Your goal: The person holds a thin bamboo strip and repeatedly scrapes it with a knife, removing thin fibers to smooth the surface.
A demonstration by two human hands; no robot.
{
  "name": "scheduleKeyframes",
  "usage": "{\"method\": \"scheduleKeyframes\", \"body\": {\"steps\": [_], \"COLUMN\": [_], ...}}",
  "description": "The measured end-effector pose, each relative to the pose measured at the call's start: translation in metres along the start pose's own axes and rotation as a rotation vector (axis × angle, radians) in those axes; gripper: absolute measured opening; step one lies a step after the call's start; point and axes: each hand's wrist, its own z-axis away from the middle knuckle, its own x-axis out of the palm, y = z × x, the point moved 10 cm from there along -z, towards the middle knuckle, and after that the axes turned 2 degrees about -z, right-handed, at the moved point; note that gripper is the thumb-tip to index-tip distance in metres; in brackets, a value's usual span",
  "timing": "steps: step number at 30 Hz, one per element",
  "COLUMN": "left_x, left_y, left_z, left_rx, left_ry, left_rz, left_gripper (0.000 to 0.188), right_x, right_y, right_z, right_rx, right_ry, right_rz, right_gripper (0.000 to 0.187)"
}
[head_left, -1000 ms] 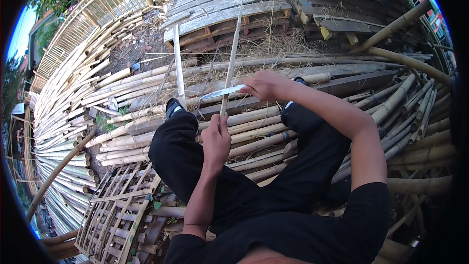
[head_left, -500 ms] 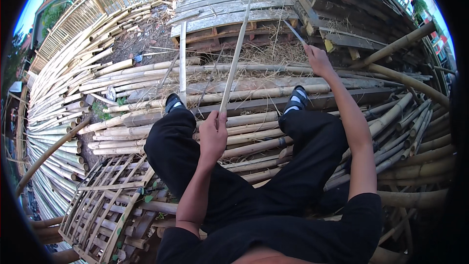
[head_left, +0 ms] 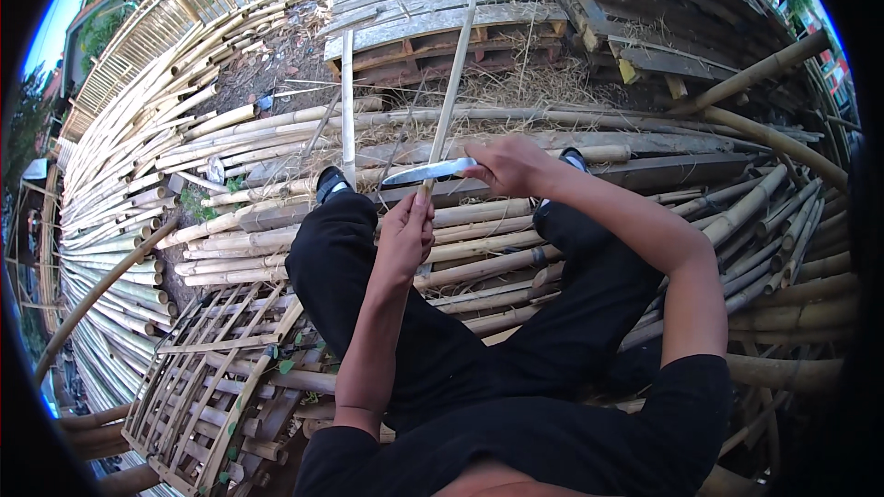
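Observation:
My left hand (head_left: 405,232) is closed round the near end of a long, thin bamboo strip (head_left: 455,74). The strip slants away from me, and its far end lies over the wooden pallet. In my right hand (head_left: 509,166) is a knife (head_left: 429,172), gripped by its handle, which my fingers hide. Its shiny blade points left and crosses the strip just above my left fingers. Blade and strip look to be touching. Another pale flat strip (head_left: 348,106) stands beside my left foot, leaning toward the pallet.
Bamboo poles (head_left: 479,244) lie under and in front of my legs. A grey pallet stack (head_left: 433,14) stands ahead, with dark planks (head_left: 681,14) to its right. At the lower left is a slatted bamboo frame (head_left: 207,382). More poles (head_left: 101,248) fan out along the left.
My right hand has swung in from the far right, bringing the knife across the bamboo strip. My left hand still holds the strip and has shifted slightly.

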Motion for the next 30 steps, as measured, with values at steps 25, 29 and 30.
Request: {"method": "scheduleKeyframes", "body": {"steps": [25,29,30], "left_x": [-0.002,0.004,0.005], "left_y": [-0.003,-0.007,-0.003], "left_z": [0.01,0.019,0.022], "left_rx": [-0.031,-0.067,-0.058], "left_ry": [-0.053,-0.132,-0.153], "left_rz": [0.029,0.049,0.067], "left_gripper": [0.029,0.029,0.029], "right_x": [-0.01,-0.109,-0.126], "right_y": [0.022,0.186,0.207], "right_z": [-0.011,0.004,0.023], "right_rx": [0.033,0.534,0.565], "right_ry": [-0.004,0.479,0.567], "right_rz": [0.027,0.076,0.067], "right_gripper": [0.03,0.045,0.045]}}
